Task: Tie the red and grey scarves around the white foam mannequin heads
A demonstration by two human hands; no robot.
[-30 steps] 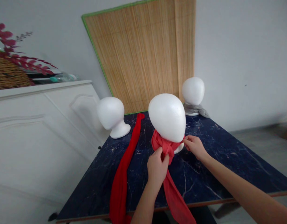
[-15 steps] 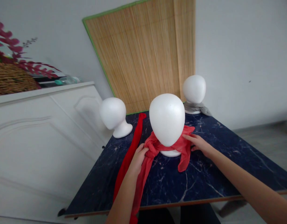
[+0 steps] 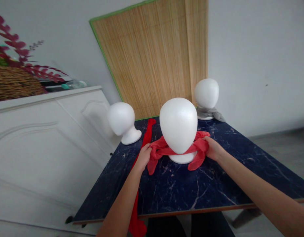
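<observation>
A white foam head [image 3: 178,125] stands upright at the middle of the dark blue marbled table [image 3: 176,194]. Around its neck runs a thin coral-red scarf [image 3: 165,151], bunched at both sides, with a short end hanging on each side. My left hand [image 3: 144,157] pinches the scarf's bunched part left of the neck. On the right, my right hand [image 3: 212,148] is closed on the scarf's gathered cloth beside the neck. A brighter red scarf [image 3: 148,133] lies lengthwise on the table, partly behind my left hand and forearm, and drapes over the front edge.
A bare foam head [image 3: 121,119] leans at the back left. Another foam head [image 3: 207,93] with a grey scarf [image 3: 209,113] stands back right. A bamboo mat [image 3: 154,59] hangs behind. At left, a white cabinet [image 3: 43,148] holds a wicker basket [image 3: 16,84].
My left hand has moved slightly up and left, and my right hand has closed on the scarf. The long left end of the coral scarf now hangs short, and its neck loop is pulled wider.
</observation>
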